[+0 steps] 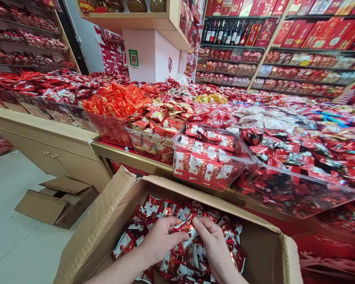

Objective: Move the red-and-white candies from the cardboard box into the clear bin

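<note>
Both my hands are over an open cardboard box (262, 246), holding one red-and-white candy packet (185, 227) between them. My left hand (159, 240) pinches the packet's left side with thumb and fingers. On its right end, my right hand (211, 238) has a similar pinch. Beneath my hands, many more small red-and-white packets (168, 263) lie loose in the box. Just beyond the box's far edge stands a clear plastic bin (210, 163) with packets of a similar look, partly stacked in rows.
Clear bins of wrapped sweets fill the counter, among them orange-red packets (118, 100) and durian sweets (159, 126). A smaller opened carton (59, 199) sits on the floor at left. Shelves with bottles (225, 33) and red gift boxes (319, 33) line the back.
</note>
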`<state>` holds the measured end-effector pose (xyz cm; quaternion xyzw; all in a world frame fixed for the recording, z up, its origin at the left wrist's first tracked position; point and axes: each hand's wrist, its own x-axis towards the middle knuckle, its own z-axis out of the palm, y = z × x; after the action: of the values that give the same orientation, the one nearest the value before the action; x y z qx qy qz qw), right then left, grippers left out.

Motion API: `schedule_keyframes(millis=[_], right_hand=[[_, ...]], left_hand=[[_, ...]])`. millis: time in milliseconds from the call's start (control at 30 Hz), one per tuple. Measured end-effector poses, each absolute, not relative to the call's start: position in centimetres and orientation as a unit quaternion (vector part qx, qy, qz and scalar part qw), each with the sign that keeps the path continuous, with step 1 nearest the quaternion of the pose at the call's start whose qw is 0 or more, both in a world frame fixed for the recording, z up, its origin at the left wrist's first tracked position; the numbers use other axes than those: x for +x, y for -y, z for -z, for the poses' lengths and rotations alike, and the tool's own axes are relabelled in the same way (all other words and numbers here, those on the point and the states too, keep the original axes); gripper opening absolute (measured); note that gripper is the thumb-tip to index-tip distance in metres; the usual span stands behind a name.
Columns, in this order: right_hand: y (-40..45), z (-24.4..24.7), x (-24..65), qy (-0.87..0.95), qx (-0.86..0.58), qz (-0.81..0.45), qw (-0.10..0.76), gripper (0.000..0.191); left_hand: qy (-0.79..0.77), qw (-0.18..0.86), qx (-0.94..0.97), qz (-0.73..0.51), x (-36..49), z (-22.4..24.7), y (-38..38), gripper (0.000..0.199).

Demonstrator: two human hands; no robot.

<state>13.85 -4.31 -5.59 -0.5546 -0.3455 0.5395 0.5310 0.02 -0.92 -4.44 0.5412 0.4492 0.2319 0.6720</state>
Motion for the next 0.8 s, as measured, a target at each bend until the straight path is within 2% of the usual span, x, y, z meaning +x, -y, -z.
schedule_keyframes(millis=[133,233,367,533,667,800], right_hand=[[4.2,6.4,14.0,0.342,-0.547,-0.553,0.527,0.03],[4.1,6.7,14.1,0.378,-0.555,-0.517,0.53,0.028],[4.1,6.5,14.2,0.377,-0.553,-0.505,0.545,0.031],[4.5,5.7,14.7,0.408,-0.55,-0.518,0.513,0.029],[5.3,3.8,15.6,0.581,-0.564,-0.374,0.452,0.026],[6.0,-2.3,17.4,0.739,-0.513,-0.195,0.391,0.016]], left_hand=[[-0.455,0.681,0.52,-0.24,0.0,4.6,0.9,0.034],[-0.454,0.677,0.529,-0.236,-0.1,4.6,0.9,0.038],[-0.407,0.691,0.555,-0.221,-0.2,4.2,1.0,0.035],[-0.362,0.702,0.57,-0.226,-0.6,3.8,1.1,0.035],[-0.307,0.715,0.593,-0.208,-1.1,3.7,0.9,0.035],[-0.315,0.733,0.571,-0.191,-1.1,4.0,0.9,0.031]])
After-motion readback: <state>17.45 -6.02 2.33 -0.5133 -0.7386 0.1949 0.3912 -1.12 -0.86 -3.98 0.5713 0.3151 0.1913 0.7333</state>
